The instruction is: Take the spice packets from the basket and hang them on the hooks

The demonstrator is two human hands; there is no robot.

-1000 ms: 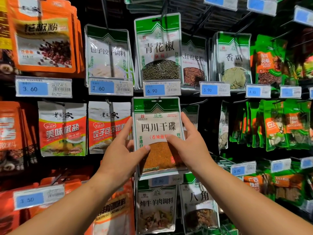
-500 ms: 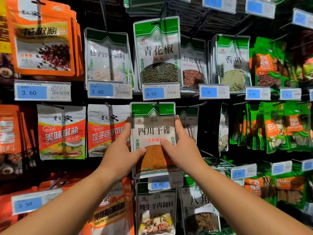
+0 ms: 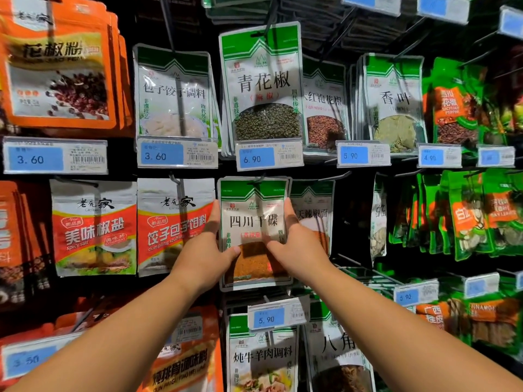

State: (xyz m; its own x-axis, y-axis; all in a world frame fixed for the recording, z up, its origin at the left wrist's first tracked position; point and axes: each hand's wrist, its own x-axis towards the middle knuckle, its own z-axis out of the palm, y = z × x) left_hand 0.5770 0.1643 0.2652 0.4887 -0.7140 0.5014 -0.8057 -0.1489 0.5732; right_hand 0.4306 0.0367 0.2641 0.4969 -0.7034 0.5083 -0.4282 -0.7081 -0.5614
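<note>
A green-and-white spice packet [image 3: 256, 219] with orange powder in its window is at the middle of the rack, its top hole at a black hook [image 3: 259, 179]. My left hand [image 3: 208, 254] holds its left edge, thumb on the front and fingers behind. My right hand [image 3: 297, 244] holds its right edge the same way. More packets of the same kind seem to hang behind it. The basket is out of view.
Rows of hanging spice packets fill the rack: orange ones [image 3: 59, 66] at the left, green ones [image 3: 467, 213] at the right. Blue price tags [image 3: 256, 157] stick out on the hook ends. A bare hook [image 3: 339, 175] juts out just right of the packet.
Both hands have pushed the packet farther back toward the rack along its hook. The price tag below it now shows in full.
</note>
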